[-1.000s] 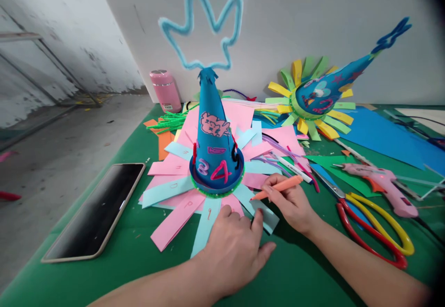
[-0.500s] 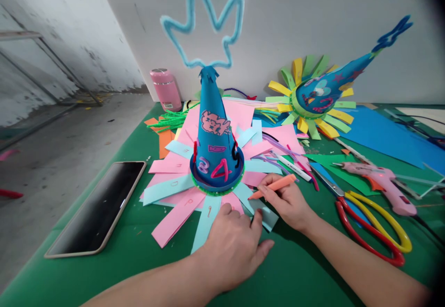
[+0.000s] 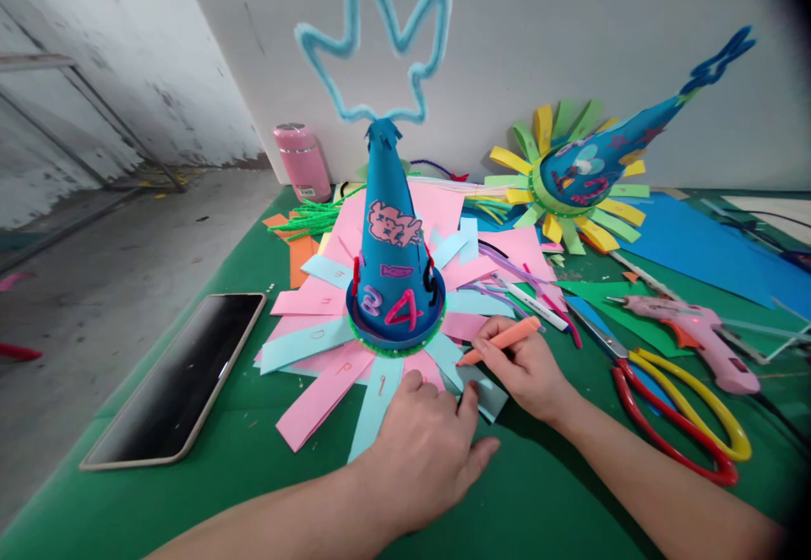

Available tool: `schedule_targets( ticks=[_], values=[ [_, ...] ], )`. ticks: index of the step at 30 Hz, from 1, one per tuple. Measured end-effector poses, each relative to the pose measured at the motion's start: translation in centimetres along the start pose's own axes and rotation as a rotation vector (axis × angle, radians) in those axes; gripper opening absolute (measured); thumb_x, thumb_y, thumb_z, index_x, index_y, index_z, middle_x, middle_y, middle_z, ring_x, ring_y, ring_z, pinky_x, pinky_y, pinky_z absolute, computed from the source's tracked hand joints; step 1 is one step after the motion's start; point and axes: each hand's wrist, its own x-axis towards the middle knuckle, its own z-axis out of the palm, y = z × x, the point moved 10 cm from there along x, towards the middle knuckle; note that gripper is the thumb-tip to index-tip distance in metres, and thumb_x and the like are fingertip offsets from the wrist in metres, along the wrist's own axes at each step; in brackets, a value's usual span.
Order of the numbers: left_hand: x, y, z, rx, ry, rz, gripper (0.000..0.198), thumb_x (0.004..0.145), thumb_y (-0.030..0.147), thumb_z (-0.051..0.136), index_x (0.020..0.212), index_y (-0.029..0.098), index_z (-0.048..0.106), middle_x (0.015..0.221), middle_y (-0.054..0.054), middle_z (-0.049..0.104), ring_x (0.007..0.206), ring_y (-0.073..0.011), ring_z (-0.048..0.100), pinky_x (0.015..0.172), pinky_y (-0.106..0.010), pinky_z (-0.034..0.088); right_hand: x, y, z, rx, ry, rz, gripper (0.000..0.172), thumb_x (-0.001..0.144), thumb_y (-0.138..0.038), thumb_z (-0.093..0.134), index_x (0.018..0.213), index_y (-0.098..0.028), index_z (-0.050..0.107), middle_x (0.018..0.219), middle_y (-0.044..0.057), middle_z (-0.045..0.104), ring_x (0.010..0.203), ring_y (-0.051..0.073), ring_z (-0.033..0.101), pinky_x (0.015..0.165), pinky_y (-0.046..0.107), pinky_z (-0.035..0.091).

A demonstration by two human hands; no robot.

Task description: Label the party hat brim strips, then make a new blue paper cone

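A blue paper cone hat (image 3: 388,197) stands upright, topped by a light-blue fuzzy-wire crown (image 3: 418,45) and ringed by pink and light-blue paper strips with letters, such as the strip (image 3: 304,346). My right hand (image 3: 523,370) grips an orange marker (image 3: 510,336) in a pinch, its tip at a light-blue strip (image 3: 445,356) on the hat's right front. My left hand (image 3: 427,442) lies over the front strips, thumb spread and index finger against that same strip. It holds nothing visible and hides part of a pink strip.
A phone (image 3: 181,378) lies at left. Red-and-yellow-handled scissors (image 3: 672,408) and a pink glue gun (image 3: 703,332) lie at right. Behind are a pink flask (image 3: 302,163), green pipe cleaners (image 3: 313,218), a white pen (image 3: 536,305) and another decorated hat (image 3: 583,167) leaning by the wall.
The marker's tip has shifted very slightly right on the strip. The left hand stays in place.
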Motion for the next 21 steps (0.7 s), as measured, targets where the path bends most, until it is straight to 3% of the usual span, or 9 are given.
schedule_targets(
  ticks=[11, 21],
  values=[
    [0.06, 0.01, 0.06, 0.001, -0.015, 0.002, 0.051, 0.085, 0.043, 0.031, 0.119, 0.010, 0.047, 0.071, -0.012, 0.064, 0.068, -0.0275, 0.058, 0.063, -0.044, 0.040, 0.03, 0.39, -0.39, 0.034, 0.046, 0.004, 0.016, 0.082, -0.030, 0.049, 0.073, -0.018, 0.056, 0.067, 0.003, 0.063, 0.062, 0.015, 0.060, 0.055, 0.025, 0.047],
    [0.08, 0.02, 0.02, 0.008, -0.014, 0.000, 0.049, 0.084, 0.043, 0.032, 0.117, 0.011, 0.050, 0.072, -0.012, 0.064, 0.067, -0.0269, 0.058, 0.063, -0.043, 0.040, -0.04, 0.28, 0.27, 0.062, 0.003, 0.012, 0.016, 0.081, -0.029, 0.051, 0.074, -0.018, 0.059, 0.071, 0.004, 0.062, 0.068, 0.017, 0.063, 0.058, 0.026, 0.048]
  ],
)
